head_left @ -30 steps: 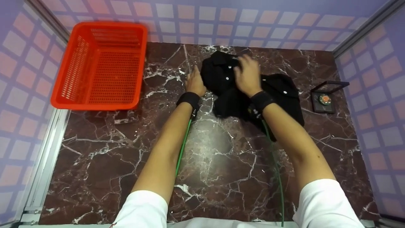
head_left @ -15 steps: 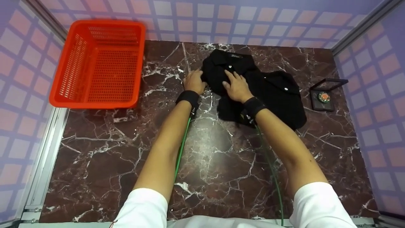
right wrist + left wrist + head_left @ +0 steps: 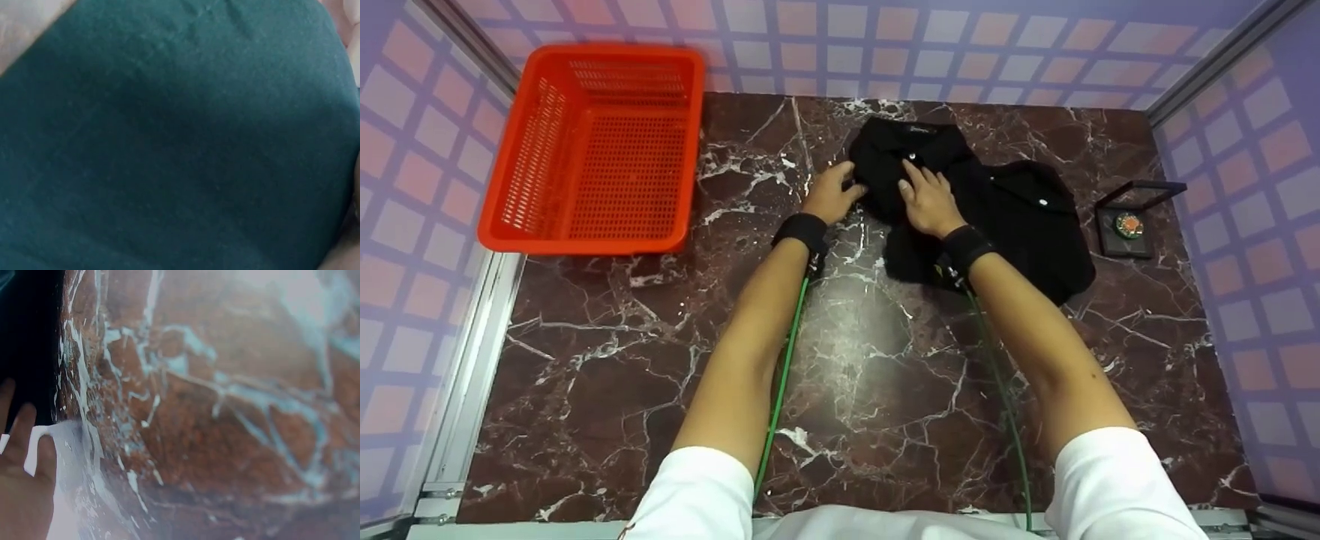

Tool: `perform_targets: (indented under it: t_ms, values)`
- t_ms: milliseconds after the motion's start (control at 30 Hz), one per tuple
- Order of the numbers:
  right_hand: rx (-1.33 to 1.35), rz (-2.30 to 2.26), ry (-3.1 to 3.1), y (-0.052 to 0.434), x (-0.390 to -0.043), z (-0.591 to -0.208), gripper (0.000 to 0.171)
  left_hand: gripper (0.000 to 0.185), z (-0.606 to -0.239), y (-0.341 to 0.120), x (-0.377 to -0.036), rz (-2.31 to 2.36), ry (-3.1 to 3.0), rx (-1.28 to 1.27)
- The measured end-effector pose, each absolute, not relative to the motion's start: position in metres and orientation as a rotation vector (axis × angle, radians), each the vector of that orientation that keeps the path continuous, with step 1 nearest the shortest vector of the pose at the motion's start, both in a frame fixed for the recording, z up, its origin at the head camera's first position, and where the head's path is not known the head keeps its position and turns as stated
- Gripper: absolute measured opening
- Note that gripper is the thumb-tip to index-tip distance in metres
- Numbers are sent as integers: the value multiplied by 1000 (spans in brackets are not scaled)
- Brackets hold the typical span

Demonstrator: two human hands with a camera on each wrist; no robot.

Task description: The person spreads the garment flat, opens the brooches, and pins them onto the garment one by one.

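A black buttoned shirt [image 3: 1012, 217] lies crumpled at the far middle of the marble table [image 3: 847, 360], collar toward the far edge. My right hand [image 3: 928, 199] rests flat on its left part, fingers straight and spread just below a white button. At the shirt's left edge is my left hand [image 3: 829, 196], fingertips touching the cloth. In the left wrist view, my fingers [image 3: 22, 455] lie against the dark shirt [image 3: 28, 343] on the marble [image 3: 225, 410]. Dark shirt cloth [image 3: 169, 146] fills the right wrist view.
A red plastic basket [image 3: 592, 142] stands at the far left, with nothing seen inside. A small black open case [image 3: 1126, 225] with a round item sits at the right edge. Metal rails and checked walls enclose the table.
My right hand drew back from the collar and lay flat on the shirt's left part. My left hand shifted slightly right onto the shirt's edge.
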State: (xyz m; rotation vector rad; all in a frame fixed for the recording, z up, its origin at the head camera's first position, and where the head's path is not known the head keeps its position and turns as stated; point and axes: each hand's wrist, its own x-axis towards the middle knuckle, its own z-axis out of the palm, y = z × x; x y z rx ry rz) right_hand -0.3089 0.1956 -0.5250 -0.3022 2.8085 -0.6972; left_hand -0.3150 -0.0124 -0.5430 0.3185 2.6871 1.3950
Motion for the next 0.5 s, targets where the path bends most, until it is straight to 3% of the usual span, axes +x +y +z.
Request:
perform_targets:
  t_ms: [267, 500]
  values:
    - [-318, -665, 2716, 202, -319, -523, 56, 49, -540, -11, -309, 1403, 2520, 343]
    - [-300, -620, 2640, 204, -324, -519, 59, 45, -540, -12, -302, 1484, 2486, 351]
